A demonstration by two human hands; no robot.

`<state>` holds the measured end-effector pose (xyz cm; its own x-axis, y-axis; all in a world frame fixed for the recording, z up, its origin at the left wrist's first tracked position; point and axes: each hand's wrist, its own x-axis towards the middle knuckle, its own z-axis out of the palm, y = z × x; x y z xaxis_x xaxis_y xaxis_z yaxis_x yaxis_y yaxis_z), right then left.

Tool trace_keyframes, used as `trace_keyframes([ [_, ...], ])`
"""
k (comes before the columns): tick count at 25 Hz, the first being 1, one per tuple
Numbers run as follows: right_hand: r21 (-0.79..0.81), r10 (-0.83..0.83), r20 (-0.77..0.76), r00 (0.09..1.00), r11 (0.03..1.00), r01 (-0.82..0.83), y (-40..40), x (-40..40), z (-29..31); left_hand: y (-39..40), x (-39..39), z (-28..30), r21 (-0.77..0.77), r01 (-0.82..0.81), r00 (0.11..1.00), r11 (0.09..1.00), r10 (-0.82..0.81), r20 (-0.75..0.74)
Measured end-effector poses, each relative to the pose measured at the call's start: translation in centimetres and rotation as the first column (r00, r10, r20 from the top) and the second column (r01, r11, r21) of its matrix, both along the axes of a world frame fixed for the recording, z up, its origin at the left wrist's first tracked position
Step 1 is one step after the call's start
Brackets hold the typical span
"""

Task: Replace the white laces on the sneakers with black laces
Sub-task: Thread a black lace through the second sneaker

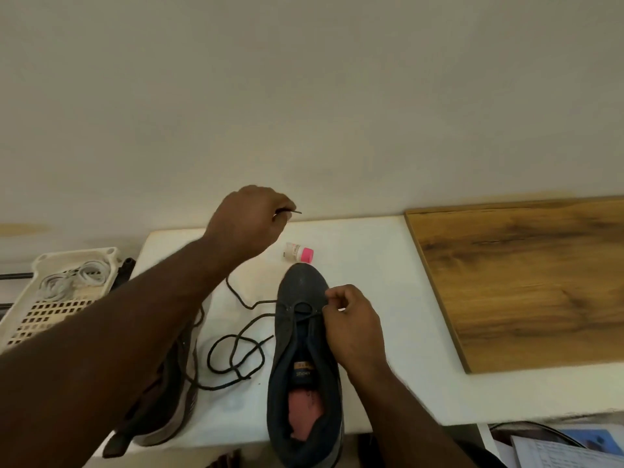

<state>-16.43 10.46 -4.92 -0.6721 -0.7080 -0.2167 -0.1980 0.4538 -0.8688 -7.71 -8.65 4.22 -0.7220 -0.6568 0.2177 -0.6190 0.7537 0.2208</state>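
Observation:
A dark grey sneaker (304,359) lies on the white table (371,349), toe pointing away from me. A black lace (236,352) is threaded through its eyelets nearest the toe and loops loosely on the table to its left. My left hand (248,221) is raised beyond the shoe and pinches one lace end, whose tip sticks out to the right. My right hand (351,322) rests at the shoe's right side and pinches the lace by the eyelets. A second sneaker (169,400) lies at the left, mostly hidden under my left forearm.
A cream perforated basket (50,298) at the far left holds white laces (72,278). A small bottle with a pink cap (299,253) lies just beyond the shoe's toe. A wooden board (523,282) covers the right side. Papers (567,450) lie at the bottom right.

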Motion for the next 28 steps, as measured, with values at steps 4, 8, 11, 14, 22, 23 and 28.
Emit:
trace_keyframes([
  [4,0.035,0.009,0.073,0.997,0.999,-0.012,0.6,0.1,1.0,6.7,5.0,-1.8,0.386,-0.122,0.969,0.914,0.194,-0.153],
  [8,0.061,0.151,0.147,0.978,0.985,-0.162,1.4,0.7,1.9,9.8,4.6,-5.8,0.562,-0.081,0.975,0.823,0.183,-0.127],
  [11,0.12,0.249,0.087,0.965,0.959,-0.258,1.7,0.9,1.9,9.5,4.0,-7.5,0.649,-0.073,0.948,0.757,0.255,-0.19],
  [14,0.194,0.323,-0.059,0.944,0.932,-0.307,1.4,1.0,1.7,9.2,3.9,-8.4,0.67,-0.057,0.947,0.74,0.254,-0.199],
  [22,0.176,0.14,-0.128,0.982,0.977,-0.116,1.0,0.1,1.8,9.1,4.7,-8.0,0.64,-0.036,0.981,0.767,0.149,-0.123],
  [23,0.175,0.134,-0.116,0.984,0.978,-0.113,1.0,0.0,1.7,9.4,4.6,-7.9,0.62,-0.04,0.982,0.784,0.144,-0.119],
  [28,0.159,0.106,-0.083,0.991,0.983,-0.092,1.0,-0.2,1.4,10.6,4.4,-8.2,0.553,-0.086,0.972,0.829,0.192,-0.138],
])
